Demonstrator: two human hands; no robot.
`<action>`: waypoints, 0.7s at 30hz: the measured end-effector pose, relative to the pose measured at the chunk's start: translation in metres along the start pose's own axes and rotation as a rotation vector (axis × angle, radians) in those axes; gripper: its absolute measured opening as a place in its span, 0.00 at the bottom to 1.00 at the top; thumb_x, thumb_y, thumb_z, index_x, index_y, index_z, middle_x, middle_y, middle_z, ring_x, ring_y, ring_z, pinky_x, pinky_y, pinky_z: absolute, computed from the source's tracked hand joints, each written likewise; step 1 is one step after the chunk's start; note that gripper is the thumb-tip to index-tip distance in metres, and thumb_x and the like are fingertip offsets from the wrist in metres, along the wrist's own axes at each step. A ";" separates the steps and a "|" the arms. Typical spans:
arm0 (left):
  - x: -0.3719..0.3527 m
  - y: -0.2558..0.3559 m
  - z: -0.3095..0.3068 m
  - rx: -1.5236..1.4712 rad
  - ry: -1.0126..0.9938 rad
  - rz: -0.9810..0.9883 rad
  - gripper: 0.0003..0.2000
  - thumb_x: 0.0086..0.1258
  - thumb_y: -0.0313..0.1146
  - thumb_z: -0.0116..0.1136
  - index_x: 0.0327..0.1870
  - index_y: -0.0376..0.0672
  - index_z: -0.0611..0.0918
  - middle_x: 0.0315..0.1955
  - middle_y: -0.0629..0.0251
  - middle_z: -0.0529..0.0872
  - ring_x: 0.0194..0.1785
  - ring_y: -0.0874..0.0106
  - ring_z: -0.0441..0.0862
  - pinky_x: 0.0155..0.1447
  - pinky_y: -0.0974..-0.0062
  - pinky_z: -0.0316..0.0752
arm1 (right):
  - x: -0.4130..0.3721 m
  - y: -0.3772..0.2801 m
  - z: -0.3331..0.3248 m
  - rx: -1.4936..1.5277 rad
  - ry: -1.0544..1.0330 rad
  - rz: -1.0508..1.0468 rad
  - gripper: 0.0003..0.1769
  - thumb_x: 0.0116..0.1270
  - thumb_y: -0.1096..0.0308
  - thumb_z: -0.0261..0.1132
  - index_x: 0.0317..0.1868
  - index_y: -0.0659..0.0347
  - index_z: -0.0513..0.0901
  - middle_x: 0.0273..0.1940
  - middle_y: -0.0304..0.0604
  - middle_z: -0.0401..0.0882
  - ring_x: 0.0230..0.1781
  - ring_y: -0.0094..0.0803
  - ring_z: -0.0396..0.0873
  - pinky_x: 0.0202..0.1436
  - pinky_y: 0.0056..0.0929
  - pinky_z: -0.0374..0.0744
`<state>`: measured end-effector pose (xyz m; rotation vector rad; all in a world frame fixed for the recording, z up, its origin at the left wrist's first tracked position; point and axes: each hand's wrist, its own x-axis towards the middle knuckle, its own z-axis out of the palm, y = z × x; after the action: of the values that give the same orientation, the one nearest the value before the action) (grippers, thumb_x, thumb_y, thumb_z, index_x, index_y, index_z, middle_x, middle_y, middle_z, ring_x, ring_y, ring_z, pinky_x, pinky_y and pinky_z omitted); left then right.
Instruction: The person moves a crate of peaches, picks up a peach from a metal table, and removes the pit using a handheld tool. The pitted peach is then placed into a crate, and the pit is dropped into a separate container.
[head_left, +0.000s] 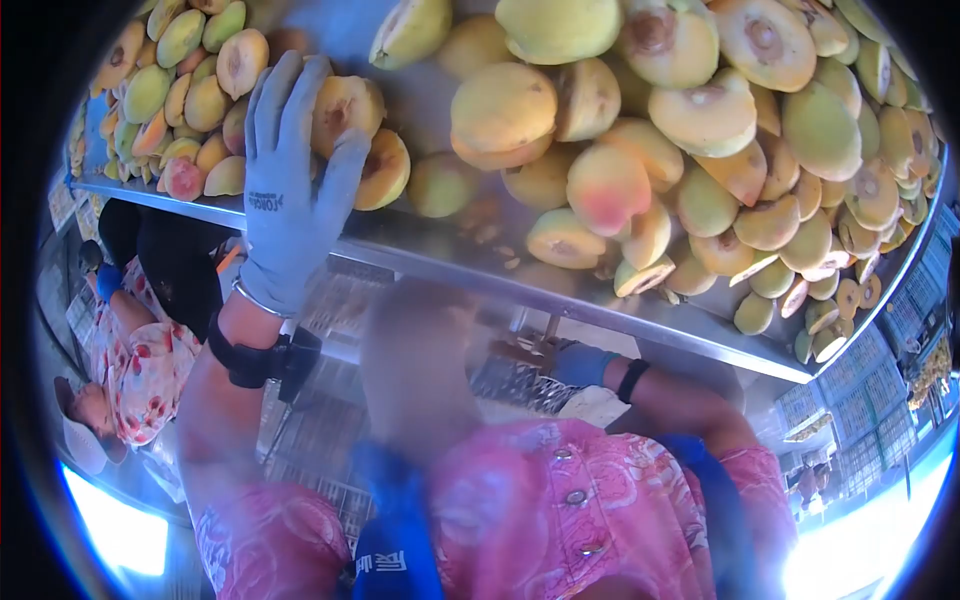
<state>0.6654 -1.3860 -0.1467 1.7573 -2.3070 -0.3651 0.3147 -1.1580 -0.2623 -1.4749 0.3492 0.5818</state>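
My left hand (295, 185), in a grey-blue glove, reaches over the edge of a metal tray table (400, 255) with its fingers stretched out and thumb apart. A halved peach (345, 110) sits in the gap between its thumb and forefinger. Just below that lies another peach half (383, 172), close to the thumb. My right hand (582, 364), gloved too, is lower down beneath the table's rim, near a metal post; its fingers are blurred, so I cannot tell what they do.
Many yellow-green peach halves (720, 190) are heaped on the right, with a second heap (190, 95) at the far left. A raised metal lip runs along the near edge. Crates (845, 400) stand at right; another person (130, 360) is at lower left.
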 end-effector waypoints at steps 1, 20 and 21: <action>0.000 0.002 -0.002 -0.038 -0.005 -0.022 0.23 0.68 0.31 0.56 0.63 0.36 0.71 0.65 0.48 0.68 0.69 0.48 0.63 0.72 0.57 0.58 | -0.008 0.002 -0.008 -0.007 0.008 0.014 0.34 0.68 0.55 0.60 0.71 0.57 0.62 0.61 0.60 0.73 0.59 0.54 0.75 0.62 0.41 0.74; -0.026 -0.046 0.022 0.463 0.385 0.381 0.15 0.70 0.29 0.52 0.57 0.47 0.78 0.60 0.55 0.76 0.65 0.54 0.70 0.65 0.63 0.71 | -0.008 0.130 -0.131 -0.598 0.858 0.273 0.20 0.70 0.62 0.56 0.58 0.59 0.78 0.50 0.54 0.82 0.51 0.47 0.80 0.53 0.38 0.78; -0.028 -0.047 0.025 0.469 0.412 0.384 0.15 0.70 0.29 0.52 0.57 0.47 0.78 0.60 0.55 0.76 0.65 0.54 0.70 0.65 0.63 0.71 | -0.003 0.132 -0.127 -0.766 0.813 0.310 0.19 0.70 0.62 0.56 0.58 0.60 0.78 0.50 0.54 0.82 0.51 0.47 0.80 0.53 0.38 0.78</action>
<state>0.7073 -1.3693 -0.1863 1.3263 -2.4504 0.5904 0.2543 -1.2843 -0.3806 -2.4026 1.0878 0.3330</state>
